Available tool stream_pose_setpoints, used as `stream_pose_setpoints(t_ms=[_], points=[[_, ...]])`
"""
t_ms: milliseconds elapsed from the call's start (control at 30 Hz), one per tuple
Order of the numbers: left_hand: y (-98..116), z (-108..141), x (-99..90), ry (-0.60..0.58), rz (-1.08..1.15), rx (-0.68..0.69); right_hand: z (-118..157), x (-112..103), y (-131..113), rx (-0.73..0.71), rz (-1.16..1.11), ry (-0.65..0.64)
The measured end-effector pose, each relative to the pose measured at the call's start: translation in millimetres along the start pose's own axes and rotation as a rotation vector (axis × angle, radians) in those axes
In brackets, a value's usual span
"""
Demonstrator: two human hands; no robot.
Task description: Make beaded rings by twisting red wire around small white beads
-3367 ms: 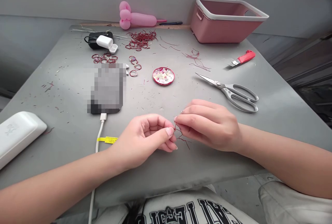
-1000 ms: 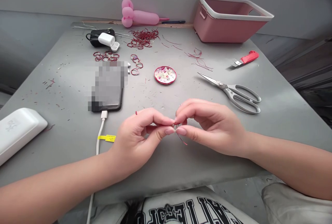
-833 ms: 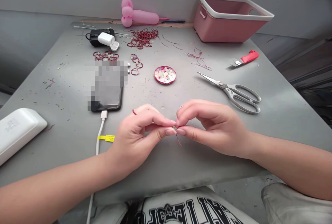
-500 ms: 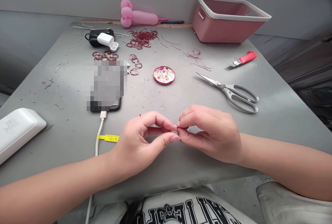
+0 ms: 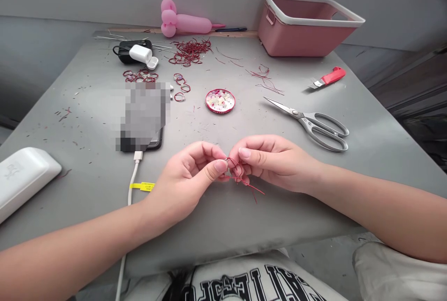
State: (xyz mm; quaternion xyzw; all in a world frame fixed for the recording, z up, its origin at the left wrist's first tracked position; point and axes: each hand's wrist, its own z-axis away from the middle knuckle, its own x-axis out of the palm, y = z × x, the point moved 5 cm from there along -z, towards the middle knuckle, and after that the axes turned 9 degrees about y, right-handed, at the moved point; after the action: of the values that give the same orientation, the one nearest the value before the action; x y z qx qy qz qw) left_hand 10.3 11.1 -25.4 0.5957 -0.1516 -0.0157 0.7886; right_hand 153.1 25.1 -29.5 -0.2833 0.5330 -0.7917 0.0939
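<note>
Between my two hands is a thin red cord [image 5: 256,189], looped near my fingertips, with its loose ends trailing down to the right. My left hand [image 5: 200,170] pinches it between thumb and forefinger, at a small shiny spot too tiny to make out. Curled beside it, my right hand [image 5: 267,159] has the cord running across its fingers, its thumb lying near the forefinger. Just beyond my hands sits a round red-rimmed dish [image 5: 220,111] of pale and pink beads. Grey scissors [image 5: 307,122] lie to the right of the dish, partly open.
A pixelated phone [image 5: 145,115] with a white cable lies left, near red rings [image 5: 179,87]. Red cord pieces [image 5: 192,52], a white earphone case [image 5: 140,53] and a pink balloon [image 5: 192,23] are behind. Back right: a pink bin [image 5: 296,40] and red cutter [image 5: 333,76]. A white device [image 5: 28,177] stands left.
My hands have shifted slightly up and left. My right hand has turned, its thumb now on top, and the red cord's loop and loose ends have come into view below the fingers.
</note>
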Motion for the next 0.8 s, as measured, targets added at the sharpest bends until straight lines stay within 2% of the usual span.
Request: stream_pose_setpoints(t_ms=[167, 300, 400, 467, 567, 700, 733, 800], points=[[-0.3, 0.5, 1.9, 0.005, 0.008, -0.033, 0.1, 3.6, 1.8, 0.057, -0.032, -0.057], [3.0, 2.8, 3.0, -0.005, -0.015, 0.004, 1.0, 0.9, 1.7, 0.067, 0.072, -0.002], [5.0, 4.7, 3.1, -0.011, -0.033, 0.025, 3.2, 1.2, -0.2, 0.030, 0.166, 0.044], [4.1, 5.0, 1.9, -0.005, -0.055, 0.005, 5.5, 3.7, -3.4, -0.044, 0.243, 0.054], [0.2, 3.7, 0.4, -0.011, -0.073, -0.057, 10.0, 5.7, -11.7, -0.290, 0.572, 0.125], [-3.8, 1.0, 2.9, -0.058, -0.024, -0.137, 22.8, 13.7, -26.2, -0.894, 1.099, 0.240], [-4.2, 0.7, 4.1, -0.070, -0.012, -0.156, 25.9, 15.9, -27.1, -1.020, 1.177, 0.244], [-4.5, 0.7, 6.1, -0.093, 0.001, -0.191, 29.5, 18.1, -27.5, -1.179, 1.284, 0.246]])
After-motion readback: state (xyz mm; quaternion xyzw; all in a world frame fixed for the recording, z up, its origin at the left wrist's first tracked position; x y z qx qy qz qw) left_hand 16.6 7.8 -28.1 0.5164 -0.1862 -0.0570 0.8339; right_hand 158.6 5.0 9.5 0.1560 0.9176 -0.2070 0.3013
